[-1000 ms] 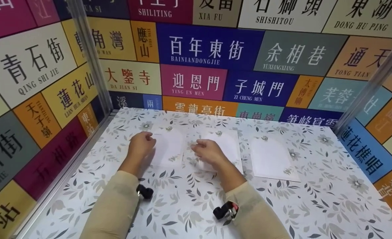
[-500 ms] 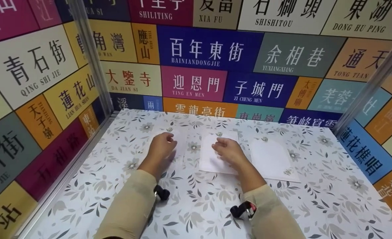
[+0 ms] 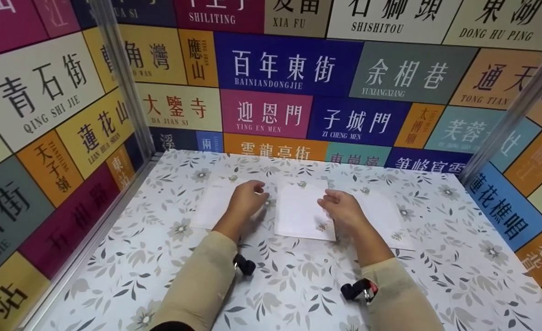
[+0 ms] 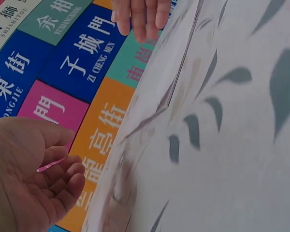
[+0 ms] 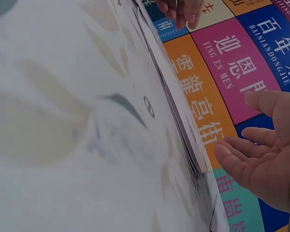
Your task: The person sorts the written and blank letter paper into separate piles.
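Note:
Three white paper sheets with small floral prints lie side by side: a left sheet (image 3: pixel 213 207), a middle sheet (image 3: pixel 301 211) and a right sheet (image 3: pixel 381 214). My left hand (image 3: pixel 248 201) hovers at the right part of the left sheet, fingers loosely bent around nothing. Between the middle and right sheets is my right hand (image 3: pixel 345 210), also holding nothing and covering part of the right sheet. In the left wrist view, the left hand (image 4: pixel 36 174) appears palm inward, above the table. The right wrist view has the right hand (image 5: pixel 270 150) with relaxed, slightly spread fingers.
A floral-patterned cloth (image 3: pixel 271 280) covers the table. Behind it stands a wall of coloured street-name panels (image 3: pixel 289 64), with side panels at left and right. A metal corner post (image 3: pixel 126 87) rises at the back left. Small black cameras (image 3: pixel 245 265) sit on both wrists.
Both hands have moved to the right over the sheets, staying apart. The middle sheet is now mostly uncovered, and the right hand now overlaps the right sheet's left side.

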A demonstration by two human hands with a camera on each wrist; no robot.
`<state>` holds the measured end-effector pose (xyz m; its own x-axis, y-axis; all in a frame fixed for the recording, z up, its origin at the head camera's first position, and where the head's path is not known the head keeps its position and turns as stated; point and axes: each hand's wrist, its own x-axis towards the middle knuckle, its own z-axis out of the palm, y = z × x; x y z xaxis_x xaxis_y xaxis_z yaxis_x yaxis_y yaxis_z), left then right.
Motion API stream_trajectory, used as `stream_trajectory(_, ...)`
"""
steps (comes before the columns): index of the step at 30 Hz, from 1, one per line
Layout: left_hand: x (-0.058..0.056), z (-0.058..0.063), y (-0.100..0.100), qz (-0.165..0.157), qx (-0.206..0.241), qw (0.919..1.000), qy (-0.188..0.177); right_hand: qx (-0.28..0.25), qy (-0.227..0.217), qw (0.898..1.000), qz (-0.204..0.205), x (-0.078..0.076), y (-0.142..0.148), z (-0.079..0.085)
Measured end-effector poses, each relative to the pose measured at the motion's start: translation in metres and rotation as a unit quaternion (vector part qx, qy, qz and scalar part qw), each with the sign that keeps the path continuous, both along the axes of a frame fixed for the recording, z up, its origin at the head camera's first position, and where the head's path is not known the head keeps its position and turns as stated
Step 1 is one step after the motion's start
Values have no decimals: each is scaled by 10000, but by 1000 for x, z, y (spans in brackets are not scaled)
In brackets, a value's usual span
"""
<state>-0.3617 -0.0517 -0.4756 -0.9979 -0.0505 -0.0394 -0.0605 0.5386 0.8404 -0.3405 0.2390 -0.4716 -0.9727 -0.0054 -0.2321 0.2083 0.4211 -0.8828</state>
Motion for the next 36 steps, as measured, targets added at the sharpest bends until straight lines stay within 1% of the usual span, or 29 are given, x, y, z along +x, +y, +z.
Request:
stream_trajectory(2,0,1,7,8,153,9998,-139,155,133,9998,82,1,8,-1)
stream_trajectory(5,0,3,16,-72,255,9992,-314,351,277,9989,148,3,18,-2)
stream_trajectory(9,0,4,24,-398,64,9988,-269,516,301,9980,202,4,27,-3)
stream_trajectory(11,1,3,26,-507,72,9981,-340,536,282,9978,275,3,30,-3)
stream_trajectory(14,3,2,26,-753,44,9962,-444,578,255,9964,571,4,32,-4)
stream_trajectory(16,5,-1,25,-1027,-60,9933,-535,709,193,9942,790,5,32,-5)
stream_trajectory(18,7,-4,25,-1414,-321,9882,-499,907,133,9902,1055,6,32,-7)
stream_trajectory(20,8,-6,25,-1788,-679,9805,-458,1149,66,9853,1264,8,31,-8)
stream_trajectory(23,11,-9,26,-2241,-1258,9657,-379,1490,14,9757,1604,9,30,-8)
stream_trajectory(25,13,-12,27,-2452,-1555,9560,-422,1764,3,9675,1810,10,29,-9)
stream_trajectory(28,16,-15,28,-2671,-1935,9430,-441,2129,69,9541,2107,10,29,-10)
stream_trajectory(31,19,-17,29,-2738,-2261,9340,-402,2255,133,9467,2298,11,29,-11)
stream_trajectory(33,19,-19,30,-2725,-2435,9299,-422,2254,170,9447,2377,11,29,-11)
stream_trajectory(36,19,-21,33,-2670,-2594,9266,-541,2346,224,9399,2470,13,28,-11)
